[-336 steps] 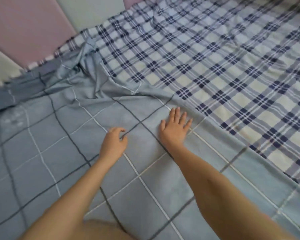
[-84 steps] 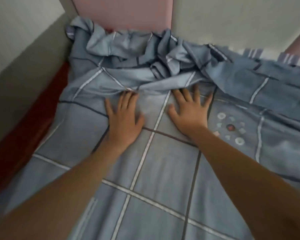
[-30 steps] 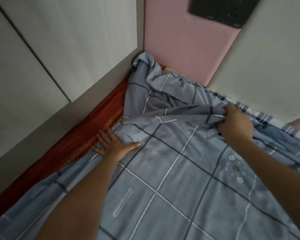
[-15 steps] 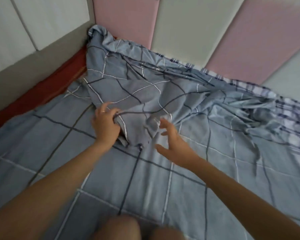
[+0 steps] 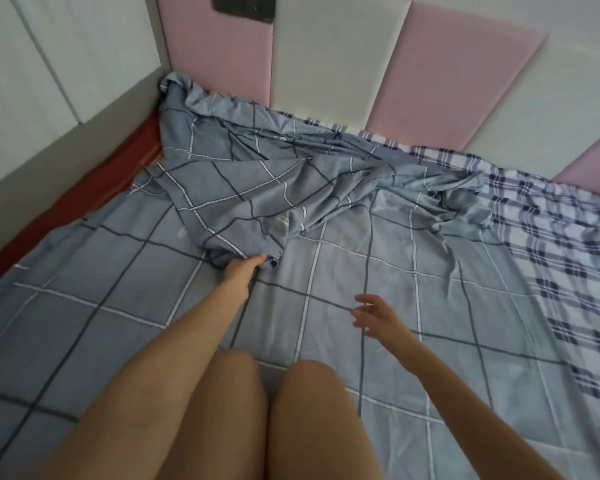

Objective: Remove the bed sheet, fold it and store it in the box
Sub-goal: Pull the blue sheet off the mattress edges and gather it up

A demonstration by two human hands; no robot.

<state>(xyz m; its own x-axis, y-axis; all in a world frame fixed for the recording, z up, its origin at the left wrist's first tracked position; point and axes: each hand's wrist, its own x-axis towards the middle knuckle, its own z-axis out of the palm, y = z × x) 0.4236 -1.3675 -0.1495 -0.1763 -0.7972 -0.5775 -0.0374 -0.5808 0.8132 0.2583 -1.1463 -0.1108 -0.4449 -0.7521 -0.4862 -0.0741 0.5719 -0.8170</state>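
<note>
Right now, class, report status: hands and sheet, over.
Left hand grips pulled-back corner of bed sheet. Right hand open, empty. Sheet mostly spread; knees rest on it. No box in view.

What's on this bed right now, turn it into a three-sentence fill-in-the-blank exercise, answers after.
The left hand grips the grey sheet; the right hand holds ____.
The checked sheet underneath lies bare on the person's ____ side.
The strip between the grey sheet and the wall is ____.
Missing words: nothing; right; red.
</note>
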